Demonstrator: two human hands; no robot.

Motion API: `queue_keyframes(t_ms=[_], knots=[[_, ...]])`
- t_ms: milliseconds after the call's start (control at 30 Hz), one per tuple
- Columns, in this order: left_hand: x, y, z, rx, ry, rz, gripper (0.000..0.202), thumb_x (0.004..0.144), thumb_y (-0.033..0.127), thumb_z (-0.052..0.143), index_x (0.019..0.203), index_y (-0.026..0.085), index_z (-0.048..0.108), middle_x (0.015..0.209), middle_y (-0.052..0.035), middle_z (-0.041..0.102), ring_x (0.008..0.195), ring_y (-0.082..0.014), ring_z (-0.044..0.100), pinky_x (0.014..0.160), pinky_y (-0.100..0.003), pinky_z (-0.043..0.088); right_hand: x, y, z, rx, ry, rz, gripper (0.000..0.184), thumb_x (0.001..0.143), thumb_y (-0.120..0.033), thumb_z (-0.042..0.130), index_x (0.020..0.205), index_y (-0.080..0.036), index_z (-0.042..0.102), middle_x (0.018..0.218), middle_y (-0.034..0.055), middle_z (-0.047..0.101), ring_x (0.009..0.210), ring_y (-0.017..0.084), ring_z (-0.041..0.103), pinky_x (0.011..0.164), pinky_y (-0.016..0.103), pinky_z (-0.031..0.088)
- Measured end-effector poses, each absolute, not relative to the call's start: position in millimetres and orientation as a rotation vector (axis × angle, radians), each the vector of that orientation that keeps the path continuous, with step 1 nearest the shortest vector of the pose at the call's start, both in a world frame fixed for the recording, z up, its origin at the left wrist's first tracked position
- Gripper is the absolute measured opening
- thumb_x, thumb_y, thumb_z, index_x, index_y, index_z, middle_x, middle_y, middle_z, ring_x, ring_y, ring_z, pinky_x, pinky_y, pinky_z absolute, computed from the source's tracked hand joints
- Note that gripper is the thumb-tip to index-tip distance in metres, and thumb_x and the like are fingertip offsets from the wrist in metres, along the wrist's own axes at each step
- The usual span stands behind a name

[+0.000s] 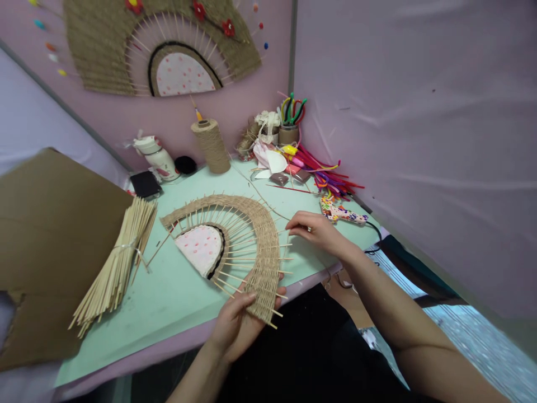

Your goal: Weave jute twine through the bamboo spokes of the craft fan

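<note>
A half-round woven fan [268,246] lies tilted over the table's front edge, its thin sticks fanning out through a band of tan twine weave. At its inner side is a half-disc [199,245] of white cloth with pink dots and a black rim. My left hand [241,322] grips the near end of the woven band, thumb on top and fingers beneath. Beside the outer stick tips, my right hand [312,228] is closed in a pinch on a strand of twine [268,204], which runs back toward the twine spool [212,145].
A tied bundle of sticks [119,263] lies left by brown cardboard [50,224]. Behind stand a white bottle [157,157] and a cup of scissors [289,131]. Pipe cleaners [327,170] and a patterned glue gun [342,212] with its cord lie right. A larger fan [168,50] hangs above.
</note>
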State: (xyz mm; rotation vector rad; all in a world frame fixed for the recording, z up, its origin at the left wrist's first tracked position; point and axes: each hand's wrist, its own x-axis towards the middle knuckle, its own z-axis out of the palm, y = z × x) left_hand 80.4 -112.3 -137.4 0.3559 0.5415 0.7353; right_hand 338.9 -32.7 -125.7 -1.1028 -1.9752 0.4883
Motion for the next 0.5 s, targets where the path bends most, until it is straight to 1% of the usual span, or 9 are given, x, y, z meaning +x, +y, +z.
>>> queue_keyframes(t_ms=[133, 300, 400, 500], knots=[[73, -118, -134, 0.365, 0.523, 0.717, 0.069, 0.086, 0.008, 0.047, 0.151, 0.020, 0.026, 0.126, -0.0147, 0.064, 0.106, -0.0256, 0.065, 0.094, -0.037, 0.049, 334, -33, -118, -1.194, -1.856, 0.658, 0.006, 0.083, -0.023, 0.065, 0.080, -0.019, 0.067, 0.081, 0.0030, 0.068, 0.073, 0.015, 0.060, 0.069, 0.027, 0.045], [65, -122, -131, 0.371, 0.497, 0.713, 0.071, 0.087, 0.007, 0.047, 0.152, 0.021, 0.021, 0.125, -0.0149, 0.064, 0.105, -0.0242, 0.066, 0.090, -0.034, 0.052, 329, -31, -120, -1.178, -1.736, 0.957, 0.008, 0.080, -0.026, 0.065, 0.082, -0.020, 0.070, 0.082, 0.0021, 0.070, 0.077, 0.016, 0.062, 0.073, 0.029, 0.046], [62, -122, -133, 0.369, 0.493, 0.703, 0.070, 0.087, 0.007, 0.047, 0.152, 0.022, 0.023, 0.126, -0.0146, 0.064, 0.106, -0.0240, 0.066, 0.090, -0.033, 0.051, 329, -28, -124, -1.115, -1.643, 1.153, 0.011, 0.078, -0.028, 0.066, 0.083, -0.020, 0.072, 0.080, 0.0014, 0.070, 0.072, 0.014, 0.061, 0.070, 0.028, 0.047], [59, -124, -135, 0.372, 0.486, 0.700, 0.069, 0.087, 0.007, 0.047, 0.151, 0.021, 0.025, 0.124, -0.0140, 0.065, 0.105, -0.0239, 0.066, 0.090, -0.032, 0.052, 331, -24, -130, -1.096, -1.535, 1.313, 0.014, 0.074, -0.031, 0.070, 0.080, -0.019, 0.073, 0.071, 0.0003, 0.068, 0.063, 0.012, 0.058, 0.064, 0.026, 0.046]])
